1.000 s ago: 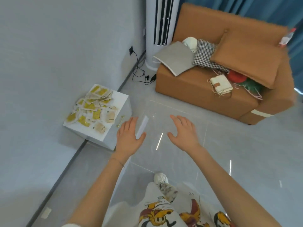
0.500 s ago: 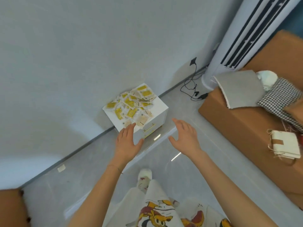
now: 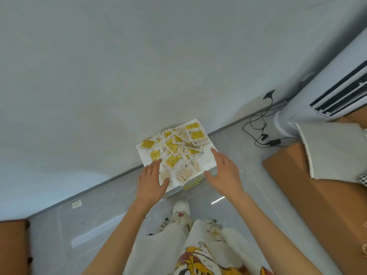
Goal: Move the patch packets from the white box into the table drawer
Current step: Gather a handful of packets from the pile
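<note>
**Open hands over a loose heap of packets**

The fingers [image 3: 156,165] of the left hand [image 3: 152,180] are straight and slightly apart, holding nothing, their tips at the near edge of the patch packets [image 3: 174,153]. The right hand [image 3: 225,172] is likewise spread and empty, lying along the right side of the white box [image 3: 209,157]. The packets lie scattered and overlapping across the box top, yellow ones mixed with pale ones. They look thin, light, limp and slick, so they would likely slide apart. Scooping a bunch from the edges between both palms seems surer than pinching single ones. A yellow drawer handle [image 3: 192,184] shows just below the front edge. Whether the box is a tray on the low bench or its own top I cannot tell. Around it are glossy grey floor [image 3: 238,195], a plain wall [image 3: 139,66], a black cable [image 3: 258,128], a white tower fan [image 3: 317,92] and a brown sofa [image 3: 317,191]
</note>
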`<state>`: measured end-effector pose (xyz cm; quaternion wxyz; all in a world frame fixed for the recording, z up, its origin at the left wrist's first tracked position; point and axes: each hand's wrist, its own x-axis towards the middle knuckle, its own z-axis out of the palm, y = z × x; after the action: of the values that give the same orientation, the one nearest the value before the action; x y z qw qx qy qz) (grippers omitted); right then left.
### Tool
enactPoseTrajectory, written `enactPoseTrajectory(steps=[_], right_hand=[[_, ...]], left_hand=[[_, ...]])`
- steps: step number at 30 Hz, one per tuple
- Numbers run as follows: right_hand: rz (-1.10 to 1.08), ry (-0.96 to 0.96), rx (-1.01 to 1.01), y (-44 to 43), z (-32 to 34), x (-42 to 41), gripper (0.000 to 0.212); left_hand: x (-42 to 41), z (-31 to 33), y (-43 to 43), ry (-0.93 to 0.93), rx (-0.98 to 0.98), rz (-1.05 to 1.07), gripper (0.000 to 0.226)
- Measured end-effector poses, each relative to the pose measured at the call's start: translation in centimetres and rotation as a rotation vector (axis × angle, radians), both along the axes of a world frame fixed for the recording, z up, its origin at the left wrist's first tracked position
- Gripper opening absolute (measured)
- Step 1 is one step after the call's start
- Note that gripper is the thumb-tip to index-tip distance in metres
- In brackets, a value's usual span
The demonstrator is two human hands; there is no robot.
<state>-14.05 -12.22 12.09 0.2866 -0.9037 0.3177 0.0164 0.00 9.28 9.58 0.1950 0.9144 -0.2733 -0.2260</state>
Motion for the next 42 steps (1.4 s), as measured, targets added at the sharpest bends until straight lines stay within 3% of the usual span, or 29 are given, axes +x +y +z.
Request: enactPoseTrajectory(steps=[16,23,28,30,32,36,39,42], right_hand=[[0.104,0.277,0.194,-14.8,-12.4,11.4,0.081],[0.006,0.381,0.247,-20.3,-23.4,16.5,0.084],[-0.194,0.308,0.461,-21.5,-32.4,22.5,0.086],[-0.258,0.333,0.518,-21.5,-35.1,24.2,0.097],[-0.293,0.387,0.491,-21.9,-38.1,25.0,0.115],[-0.316,0.423,0.467,-22.2,-41.0,25.1,0.128],[-0.323,0.344,0.472,-21.8,-40.4,24.7,0.12],[-0.295,0.319,0.383,-20.6,-37.3,24.6,0.093]], left_hand=[[4.9,-9.0,-11.2,0.271,0.049,0.452,0.072],[8.8,-19.2,-16.3,0.382,-0.003,0.762,0.082],[11.6,-27.7,-19.3,0.277,-0.032,0.906,0.095],[12.6,-29.8,-20.4,0.229,-0.037,0.968,0.1],[14.0,-31.1,-21.3,0.14,-0.026,1.002,0.101],[15.9,-32.0,-22.5,0.102,0.018,1.098,0.104],[16.2,-32.3,-22.5,0.118,0.077,1.097,0.103],[16.2,-32.4,-22.1,0.127,0.066,1.069,0.092]])
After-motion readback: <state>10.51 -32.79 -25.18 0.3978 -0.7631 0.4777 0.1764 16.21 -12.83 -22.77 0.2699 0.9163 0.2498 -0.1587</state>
